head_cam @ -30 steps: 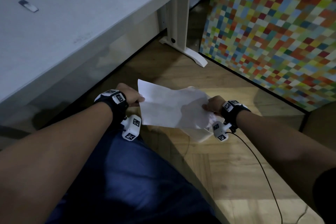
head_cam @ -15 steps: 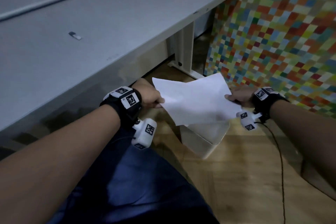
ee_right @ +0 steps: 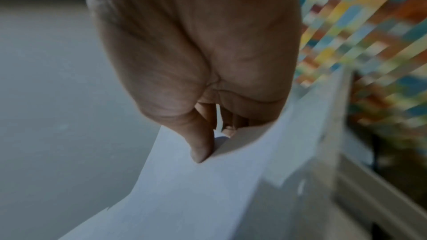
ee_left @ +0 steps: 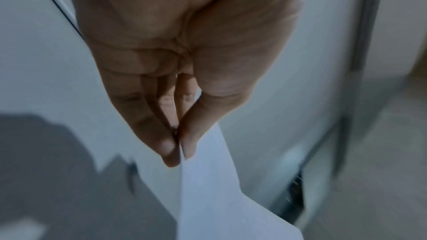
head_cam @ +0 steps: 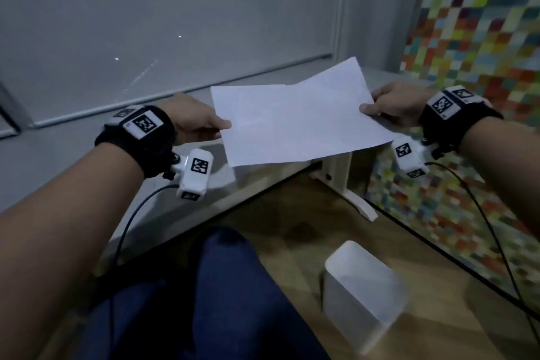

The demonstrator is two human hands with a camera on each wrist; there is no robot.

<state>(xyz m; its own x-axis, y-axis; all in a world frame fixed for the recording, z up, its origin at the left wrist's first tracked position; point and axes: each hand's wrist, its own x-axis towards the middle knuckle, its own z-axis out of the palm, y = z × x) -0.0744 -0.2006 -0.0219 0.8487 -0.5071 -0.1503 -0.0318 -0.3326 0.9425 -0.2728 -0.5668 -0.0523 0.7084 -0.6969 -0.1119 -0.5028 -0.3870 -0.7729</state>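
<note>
The sheet (head_cam: 295, 123) is thin white paper, matt and smooth. The bench (head_cam: 43, 155) has a grey matt top, smooth like laminate, and its leg (head_cam: 342, 178) looks like white painted metal. The floor (head_cam: 292, 242) is wood plank with a light sheen. The bin (head_cam: 362, 298) is milky white plastic, smooth. The wrist straps (head_cam: 152, 149) are black cloth, and the casings (head_cam: 195, 175) on them are hard white plastic. The trousers (head_cam: 228, 286) are dark blue cloth
</note>
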